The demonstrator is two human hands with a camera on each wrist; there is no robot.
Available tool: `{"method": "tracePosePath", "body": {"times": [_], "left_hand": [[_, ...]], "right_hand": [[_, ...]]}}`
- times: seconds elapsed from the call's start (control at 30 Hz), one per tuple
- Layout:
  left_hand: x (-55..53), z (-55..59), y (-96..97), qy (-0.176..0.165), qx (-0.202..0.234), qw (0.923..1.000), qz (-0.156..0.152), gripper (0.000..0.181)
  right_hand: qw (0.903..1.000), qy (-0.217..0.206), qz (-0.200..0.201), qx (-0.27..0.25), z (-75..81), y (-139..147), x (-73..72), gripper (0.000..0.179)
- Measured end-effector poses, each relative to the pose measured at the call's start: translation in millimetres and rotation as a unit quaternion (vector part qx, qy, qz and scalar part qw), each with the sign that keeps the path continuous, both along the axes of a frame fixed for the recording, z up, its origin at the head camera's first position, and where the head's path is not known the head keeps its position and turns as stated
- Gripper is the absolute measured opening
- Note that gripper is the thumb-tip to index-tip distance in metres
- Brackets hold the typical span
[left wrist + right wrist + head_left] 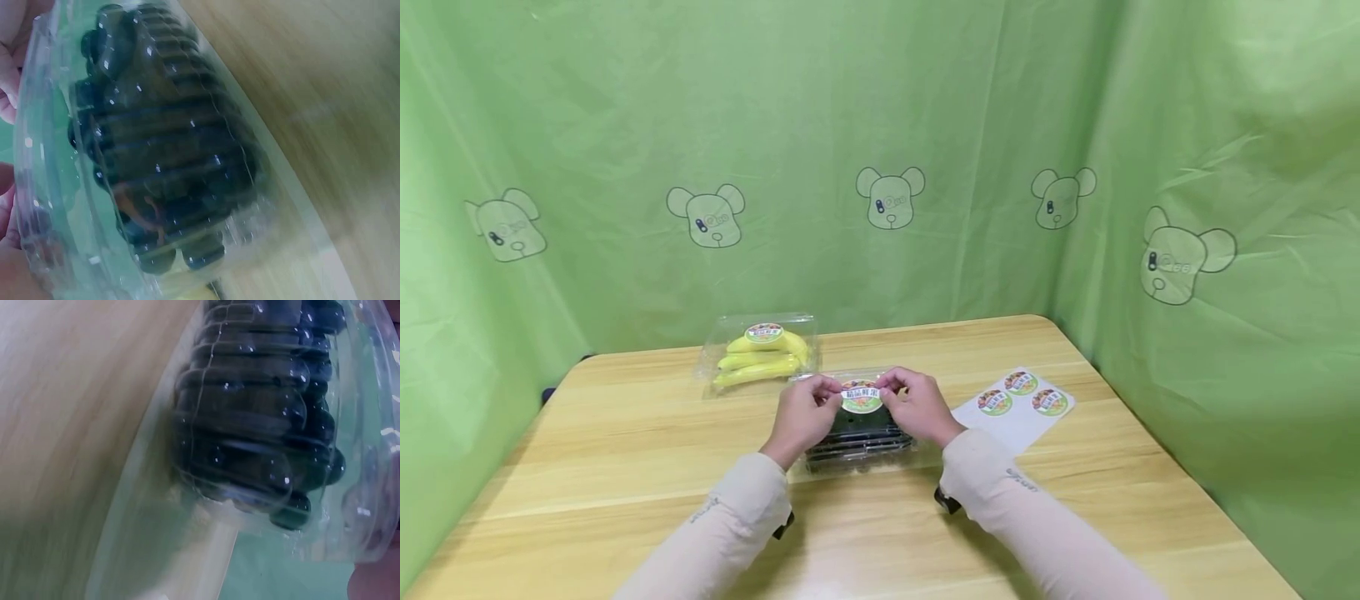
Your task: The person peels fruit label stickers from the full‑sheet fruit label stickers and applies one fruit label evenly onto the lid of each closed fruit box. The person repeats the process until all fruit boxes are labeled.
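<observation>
In the head view, a round fruit label sticker [861, 397] lies over the lid of a clear plastic box [861, 458]. My left hand [805, 412] pinches its left edge, and my right hand [919, 406] pinches its right edge. Whether the sticker touches the lid I cannot tell. Dark, glossy, rounded fruit resembling grapes [169, 144] fills the box, seen through its ribbed side in both wrist views. Fingertips [7, 84] show at the left border of the left wrist view. Part of my right hand shows at the lower right of the right wrist view.
Behind and left stands a clear box with bananas [760, 362], bearing a similar round sticker [764, 333]. To the right lies a white sticker sheet [1003, 429] with several round labels on it. Green curtains [880, 100] enclose the wooden table [647, 458].
</observation>
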State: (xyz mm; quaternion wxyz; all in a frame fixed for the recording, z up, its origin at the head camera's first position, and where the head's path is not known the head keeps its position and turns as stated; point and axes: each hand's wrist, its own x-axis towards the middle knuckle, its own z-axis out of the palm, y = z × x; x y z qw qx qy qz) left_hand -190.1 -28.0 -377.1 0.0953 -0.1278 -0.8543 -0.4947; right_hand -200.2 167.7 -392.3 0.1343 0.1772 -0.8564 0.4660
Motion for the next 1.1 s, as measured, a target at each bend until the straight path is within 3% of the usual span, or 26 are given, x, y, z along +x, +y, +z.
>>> {"method": "tracePosePath", "body": {"times": [0.33, 0.53, 0.7, 1.1], "left_hand": [[-2.8, -10.2, -2.7, 0.052, -0.018, 0.9985, 0.001, 0.006], [-2.3, -15.6, -5.1, 0.053, -0.023, 0.9983, 0.009, 0.007], [-0.3, -18.9, -6.2, 0.061, -0.044, 0.9969, 0.021, 0.008], [-1.4, -19.0, -1.7, 0.063, -0.075, 0.9945, 0.037, 0.004]], "right_hand": [[0.9985, 0.052, 0.000, -0.019, -9.4, -6, -3.6, 0.012], [0.9973, 0.073, -0.001, -0.011, -16.1, -8, -3.2, 0.012], [0.9979, 0.064, -0.001, -0.004, -18.8, -9, -1.2, 0.011], [0.9967, 0.078, -0.007, 0.022, -21.0, -8, -3.3, 0.003]]}}
